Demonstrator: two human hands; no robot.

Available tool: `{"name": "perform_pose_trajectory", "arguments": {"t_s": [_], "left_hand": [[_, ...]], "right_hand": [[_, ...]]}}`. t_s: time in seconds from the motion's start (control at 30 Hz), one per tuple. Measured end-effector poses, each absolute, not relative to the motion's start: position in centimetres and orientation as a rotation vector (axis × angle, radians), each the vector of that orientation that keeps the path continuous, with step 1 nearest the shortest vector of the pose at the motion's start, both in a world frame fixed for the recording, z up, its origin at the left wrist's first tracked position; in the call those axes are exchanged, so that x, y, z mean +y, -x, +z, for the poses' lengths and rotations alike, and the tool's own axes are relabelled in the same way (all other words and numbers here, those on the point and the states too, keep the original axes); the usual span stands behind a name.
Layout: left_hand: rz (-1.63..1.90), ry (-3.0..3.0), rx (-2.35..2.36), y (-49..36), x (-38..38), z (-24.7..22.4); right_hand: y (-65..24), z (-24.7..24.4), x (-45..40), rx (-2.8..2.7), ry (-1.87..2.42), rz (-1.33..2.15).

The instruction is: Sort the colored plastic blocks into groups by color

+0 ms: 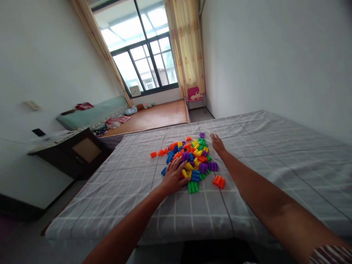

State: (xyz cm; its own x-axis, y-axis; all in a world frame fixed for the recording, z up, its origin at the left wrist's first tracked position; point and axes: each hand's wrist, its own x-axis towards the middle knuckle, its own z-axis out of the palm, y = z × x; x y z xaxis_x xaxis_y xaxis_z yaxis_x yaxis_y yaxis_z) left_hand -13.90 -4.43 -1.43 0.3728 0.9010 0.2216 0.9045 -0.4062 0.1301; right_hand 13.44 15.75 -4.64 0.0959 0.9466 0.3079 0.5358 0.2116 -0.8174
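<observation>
A heap of plastic building blocks (189,150) in orange, yellow, green, blue and purple lies on a grey checked cloth (132,198). My left hand (173,176) rests with its fingers spread over the heap's near left side, touching blocks. Close to its thumb are a blue block (195,176) and a green block (193,187). My right hand (217,143) is held beside the heap's far right edge, fingers stretched out, with no block seen in it. An orange block (219,182) lies apart, nearer me on the right.
Beyond the cloth is a low bed with a brown mat (162,115), clothes along its left side. A dark cabinet (82,154) stands left. A pink chair (193,93) is by the window, and a white wall (275,55) runs along the right.
</observation>
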Motion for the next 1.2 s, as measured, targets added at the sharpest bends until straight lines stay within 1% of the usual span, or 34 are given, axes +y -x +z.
{"name": "perform_pose_trajectory", "arguments": {"t_s": [0.13,0.3,0.47,0.67,0.73,0.83,0.9,0.97,1.1,1.13,1.2], "left_hand": [[-0.417,2.618,-1.755,15.2,-4.5,-1.7],[-0.481,2.583,-1.777,16.3,-4.2,-2.2],[-0.519,2.553,-1.794,16.1,-4.1,-2.4],[-0.518,2.518,-1.847,16.3,-2.6,-2.6],[-0.576,2.446,-1.936,16.1,-1.5,-2.1],[-0.765,2.219,-2.063,15.0,-0.4,-0.5],[-0.855,2.232,-1.91,13.2,-0.7,0.9],[-0.837,2.431,-1.635,10.6,-1.9,1.8],[-0.438,2.962,-0.884,4.9,-5.4,1.6],[-0.349,3.018,-0.762,3.9,-5.9,1.3],[-0.251,3.052,-0.684,2.9,-6.0,0.6]], "right_hand": [[-19.6,-4.6,15.9,-1.673,1.909,0.292],[-27.6,-5.6,14.1,-1.941,2.128,0.209],[-31.7,-6.1,12.3,-1.952,2.197,0.1],[-32.3,-6.6,12.1,-1.93,2.168,0.015],[-32.3,-6.7,12.3,-1.917,2.166,-0.003],[-32.5,-6.8,12.4,-1.922,2.155,-0.024],[-32.6,-6.9,12.4,-1.927,2.151,-0.031],[-32.8,-6.9,12.4,-1.929,2.151,-0.039],[-33.0,-6.9,12.5,-1.935,2.144,-0.065],[-33.1,-6.9,12.6,-1.939,2.141,-0.07],[-33.2,-7.0,12.6,-1.946,2.139,-0.075]]}}
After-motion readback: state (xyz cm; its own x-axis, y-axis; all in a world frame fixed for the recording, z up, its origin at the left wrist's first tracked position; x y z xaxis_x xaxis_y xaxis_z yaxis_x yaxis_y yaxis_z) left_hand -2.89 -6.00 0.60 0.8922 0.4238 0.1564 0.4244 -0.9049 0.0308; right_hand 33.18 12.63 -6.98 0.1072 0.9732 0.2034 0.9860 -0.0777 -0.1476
